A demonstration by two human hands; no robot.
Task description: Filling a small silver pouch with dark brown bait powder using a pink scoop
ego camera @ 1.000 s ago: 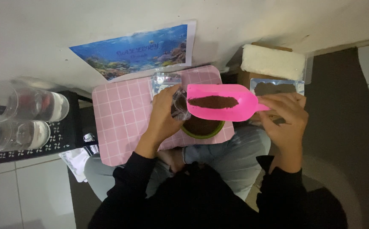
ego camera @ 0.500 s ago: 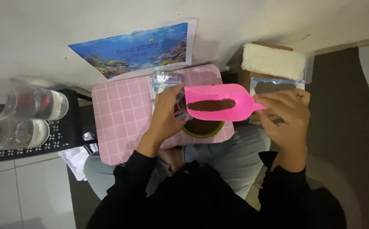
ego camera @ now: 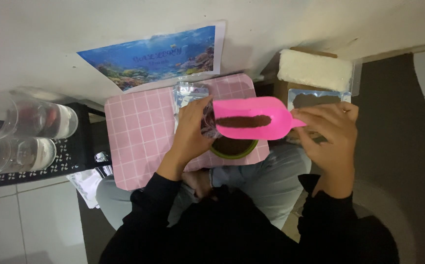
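Note:
My right hand [ego camera: 331, 132] grips the handle of a bright pink scoop [ego camera: 251, 117] that carries a strip of dark brown powder. The scoop is level, its open end by my left hand [ego camera: 193, 133]. That hand holds a small clear plastic pouch [ego camera: 207, 122] at the scoop's mouth. Just below the scoop, a green-rimmed bowl [ego camera: 234, 150] of the same brown powder rests on a pink checked board [ego camera: 141, 142] lying across my lap. Another silvery pouch [ego camera: 188, 93] lies flat on the board behind my left hand.
An underwater reef picture [ego camera: 158, 55] leans on the white wall. Clear plastic cups [ego camera: 19, 132] lie stacked on a black rack at the left. A white block [ego camera: 315, 69] and a tray of brown powder [ego camera: 320, 99] are at the right. More pouches [ego camera: 88, 181] lie by my left knee.
The scoop has shifted slightly left toward the pouch in my left hand. Everything else stays where it was.

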